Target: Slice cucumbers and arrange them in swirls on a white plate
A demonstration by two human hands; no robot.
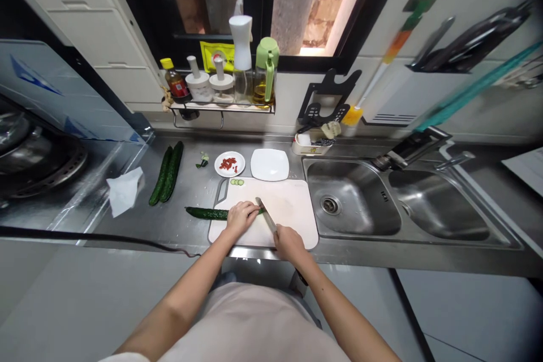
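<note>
The left hand grips a cucumber lying across the cutting board, hiding its middle; one end overhangs the board. The right hand's fingers wrap the kitchen knife's handle, mostly concealing it. The left edge crops the stove.

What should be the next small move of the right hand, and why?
Probably the right hand should press the knife down through the cucumber: the blade is at its right end, the left hand holds it, and a few slices already lie on the cutting board.
</note>
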